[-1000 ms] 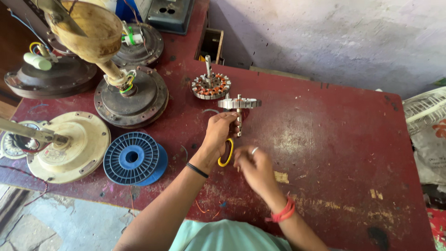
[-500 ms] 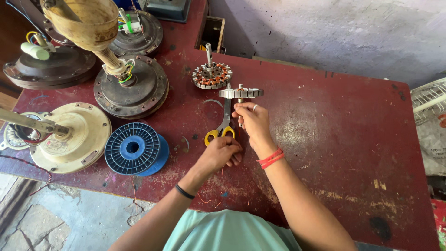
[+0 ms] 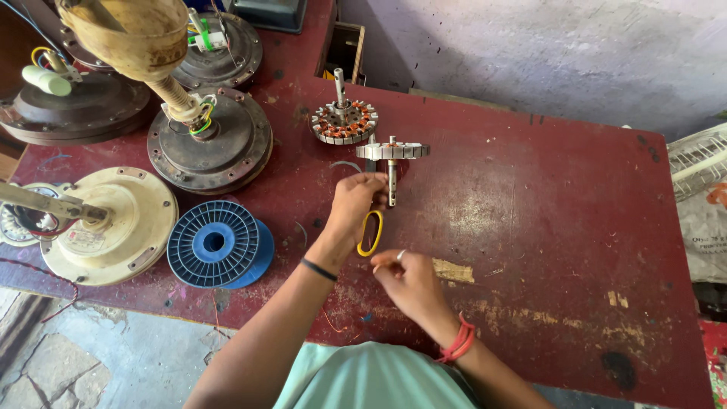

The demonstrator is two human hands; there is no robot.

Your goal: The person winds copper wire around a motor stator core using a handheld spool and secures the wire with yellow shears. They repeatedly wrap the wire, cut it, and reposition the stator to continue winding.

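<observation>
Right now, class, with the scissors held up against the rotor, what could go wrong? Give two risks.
1. The left hand holds the yellow-handled scissors close to the rotor; a slip could nick the fingers or the fine wire that seems to run to the right hand.
2. The rotor appears to stand on its thin shaft, so a knock might topple it toward the stator just behind.

Your left hand (image 3: 354,203) reaching up at frame centre, fingers curling closed. Your right hand (image 3: 409,282) hovering lower centre, fingers pinching together, wrist bending inward.
</observation>
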